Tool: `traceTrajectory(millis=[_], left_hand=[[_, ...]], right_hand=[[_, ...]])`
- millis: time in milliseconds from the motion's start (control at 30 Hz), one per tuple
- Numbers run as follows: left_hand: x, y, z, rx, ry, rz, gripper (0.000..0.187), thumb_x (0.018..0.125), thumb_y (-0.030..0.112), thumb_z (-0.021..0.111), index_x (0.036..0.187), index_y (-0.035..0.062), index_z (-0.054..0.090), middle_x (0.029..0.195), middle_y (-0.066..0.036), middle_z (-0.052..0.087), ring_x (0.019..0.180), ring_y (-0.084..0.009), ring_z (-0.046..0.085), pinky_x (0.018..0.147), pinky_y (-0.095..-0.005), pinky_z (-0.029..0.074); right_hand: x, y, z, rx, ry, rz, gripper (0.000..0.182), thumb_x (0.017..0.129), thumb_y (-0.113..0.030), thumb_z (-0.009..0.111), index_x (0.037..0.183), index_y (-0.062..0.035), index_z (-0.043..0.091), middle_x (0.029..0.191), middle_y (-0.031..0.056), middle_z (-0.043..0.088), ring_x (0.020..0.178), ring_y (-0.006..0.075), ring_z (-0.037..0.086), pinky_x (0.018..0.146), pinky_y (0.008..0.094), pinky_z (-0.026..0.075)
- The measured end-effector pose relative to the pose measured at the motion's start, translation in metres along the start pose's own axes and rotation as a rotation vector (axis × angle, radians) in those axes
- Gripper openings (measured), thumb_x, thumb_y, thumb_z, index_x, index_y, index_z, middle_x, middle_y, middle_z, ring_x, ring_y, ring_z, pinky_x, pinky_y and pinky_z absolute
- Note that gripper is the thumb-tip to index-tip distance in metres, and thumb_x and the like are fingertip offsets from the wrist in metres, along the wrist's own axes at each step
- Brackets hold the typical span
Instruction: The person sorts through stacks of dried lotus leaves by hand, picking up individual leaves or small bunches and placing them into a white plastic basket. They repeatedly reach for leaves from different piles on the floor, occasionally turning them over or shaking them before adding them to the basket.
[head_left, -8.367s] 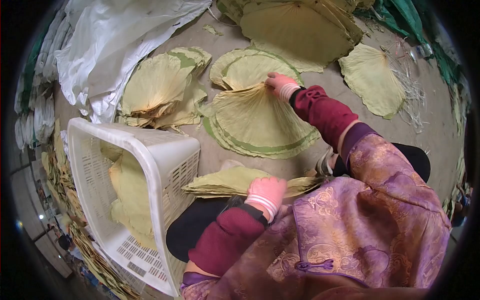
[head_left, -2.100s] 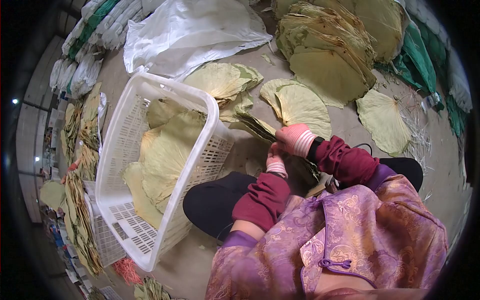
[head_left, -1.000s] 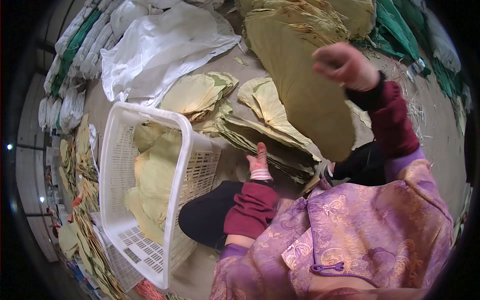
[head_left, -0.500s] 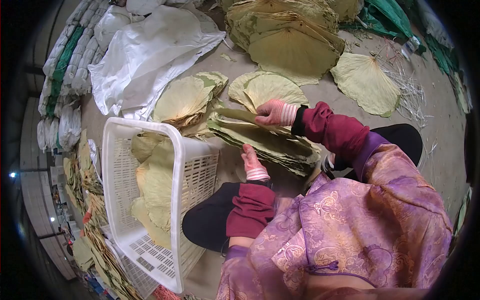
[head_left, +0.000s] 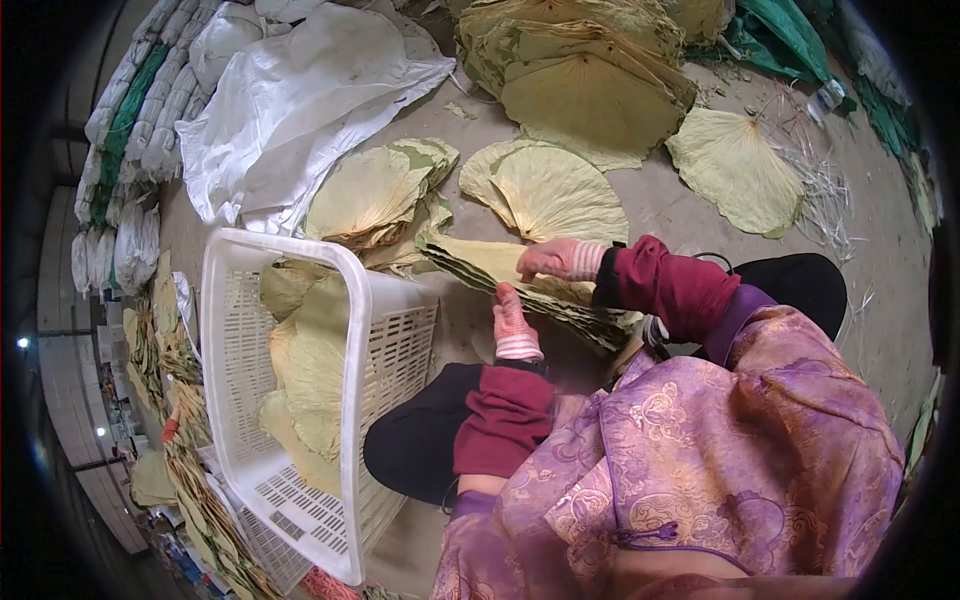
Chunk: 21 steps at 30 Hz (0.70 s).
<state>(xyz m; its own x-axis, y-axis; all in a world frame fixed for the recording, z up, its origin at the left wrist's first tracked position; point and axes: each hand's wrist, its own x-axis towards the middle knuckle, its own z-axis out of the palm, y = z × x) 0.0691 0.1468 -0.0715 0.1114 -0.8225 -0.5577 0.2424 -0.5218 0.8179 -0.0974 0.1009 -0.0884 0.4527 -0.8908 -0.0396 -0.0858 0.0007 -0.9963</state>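
A stack of flat, dried lotus leaves (head_left: 478, 259) is held in front of my knees, its layered edges facing me. My left hand (head_left: 513, 322), in a pink-and-white striped glove, grips the near edge with the thumb up; its other fingers are hidden by the leaves. Over the upper side of the stack, my right hand (head_left: 562, 260), gloved alike, has its fingers curled on the top leaf. Just beyond lies a folded, fan-shaped leaf (head_left: 550, 190) on the floor, beside a smaller pile of leaves (head_left: 370, 190).
A white plastic basket (head_left: 355, 300) lies tipped on its side at my left with leaves inside. Large leaf piles (head_left: 590, 100) stand ahead. A white sack (head_left: 290, 110) lies at the upper left. One single leaf (head_left: 735, 170) and pale strips (head_left: 830, 195) are at the right.
The top of the stack has tipped flatter, showing more of its pale upper face. My right hand has moved slightly down and toward me; my left hand has shifted a little.
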Motion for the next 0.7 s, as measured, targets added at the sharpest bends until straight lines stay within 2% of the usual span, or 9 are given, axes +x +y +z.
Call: traceTrajectory(millis=[133,233,267,333,367,400,433,467,700], left_hand=[[0.0,0.017,-0.004,0.17,-0.067,-0.061,0.106,0.066,0.077,0.054,0.126,-0.0093,0.039,0.125,-0.023,0.048,0.108,-0.028,0.049,0.09,-0.0351,0.038],[0.019,0.015,-0.009,0.64,-0.241,-0.032,0.086,0.071,0.069,0.058,0.108,-0.0088,0.057,0.1,-0.018,0.063,0.089,-0.0251,0.058,0.082,-0.0346,0.044],[0.014,0.013,-0.008,0.692,-0.212,0.141,0.07,0.074,0.067,0.057,0.073,-0.0034,0.062,0.056,-0.003,0.05,0.052,-0.015,0.04,0.047,-0.0356,0.037],[0.008,0.013,-0.006,0.65,-0.23,0.21,0.072,0.077,0.063,0.056,0.087,-0.0074,0.064,0.07,-0.016,0.063,0.059,-0.0238,0.053,0.057,-0.038,0.044],[0.018,0.02,-0.005,1.135,-0.205,-0.014,0.067,0.082,0.059,0.051,0.088,-0.0073,0.063,0.077,-0.027,0.062,0.068,-0.0328,0.061,0.062,-0.0405,0.047],[0.034,-0.005,-0.02,1.071,-0.298,0.204,0.063,0.085,0.053,0.046,0.088,-0.0078,0.062,0.084,-0.034,0.057,0.08,-0.039,0.061,0.067,-0.045,0.048],[0.038,-0.007,-0.018,1.132,-0.305,0.218,0.054,0.085,0.044,0.048,0.091,-0.0071,0.061,0.085,-0.032,0.058,0.083,-0.0419,0.06,0.072,-0.0477,0.048],[0.021,0.015,-0.008,1.206,-0.176,0.1,0.047,0.084,0.039,0.05,0.096,-0.0053,0.059,0.085,-0.029,0.06,0.082,-0.0447,0.058,0.075,-0.0472,0.047],[-0.013,0.071,-0.005,0.674,-0.162,0.44,0.036,0.085,0.028,0.053,0.097,-0.0056,0.059,0.092,-0.026,0.061,0.09,-0.0392,0.057,0.081,-0.0401,0.046]], right_hand=[[-0.021,-0.006,0.007,-0.187,-0.002,0.052,0.04,0.092,-0.037,0.045,0.106,-0.0024,0.059,0.097,0.0117,0.064,0.092,0.0204,0.059,0.086,0.0305,0.044],[-0.031,-0.019,0.01,-0.188,-0.015,0.11,0.04,0.092,-0.037,0.045,0.111,-0.0044,0.058,0.101,0.0125,0.063,0.093,0.0207,0.058,0.086,0.031,0.044],[-0.032,-0.023,0.014,-0.176,-0.002,0.123,0.04,0.092,-0.037,0.046,0.112,-0.0045,0.058,0.102,0.0123,0.063,0.093,0.0209,0.058,0.085,0.0314,0.045],[-0.037,-0.026,0.019,-0.111,-0.007,0.094,0.037,0.092,-0.033,0.049,0.111,-0.003,0.057,0.097,0.0092,0.062,0.091,0.0175,0.056,0.082,0.0308,0.044],[-0.041,-0.033,0.021,-0.09,-0.001,0.192,0.036,0.091,-0.032,0.05,0.112,-0.003,0.057,0.096,0.0077,0.061,0.09,0.0162,0.055,0.081,0.0299,0.044],[-0.044,-0.043,0.022,-0.076,-0.013,0.281,0.035,0.091,-0.031,0.05,0.112,-0.0031,0.057,0.096,0.0062,0.061,0.09,0.0148,0.054,0.08,0.0289,0.044],[-0.046,-0.049,0.025,0.18,-0.02,0.419,0.032,0.091,-0.028,0.051,0.11,-0.0028,0.058,0.09,0.0029,0.059,0.081,0.0113,0.053,0.075,0.0255,0.044],[-0.043,-0.032,0.018,-0.09,0.039,0.145,0.03,0.091,-0.026,0.05,0.108,-0.0028,0.058,0.088,0.0022,0.059,0.079,0.0096,0.053,0.073,0.0238,0.043],[-0.063,-0.034,-0.075,0.168,0.525,0.116,0.038,0.091,-0.035,0.053,0.11,-0.0031,0.059,0.1,0.0061,0.063,0.087,0.0154,0.06,0.077,0.0274,0.045]])
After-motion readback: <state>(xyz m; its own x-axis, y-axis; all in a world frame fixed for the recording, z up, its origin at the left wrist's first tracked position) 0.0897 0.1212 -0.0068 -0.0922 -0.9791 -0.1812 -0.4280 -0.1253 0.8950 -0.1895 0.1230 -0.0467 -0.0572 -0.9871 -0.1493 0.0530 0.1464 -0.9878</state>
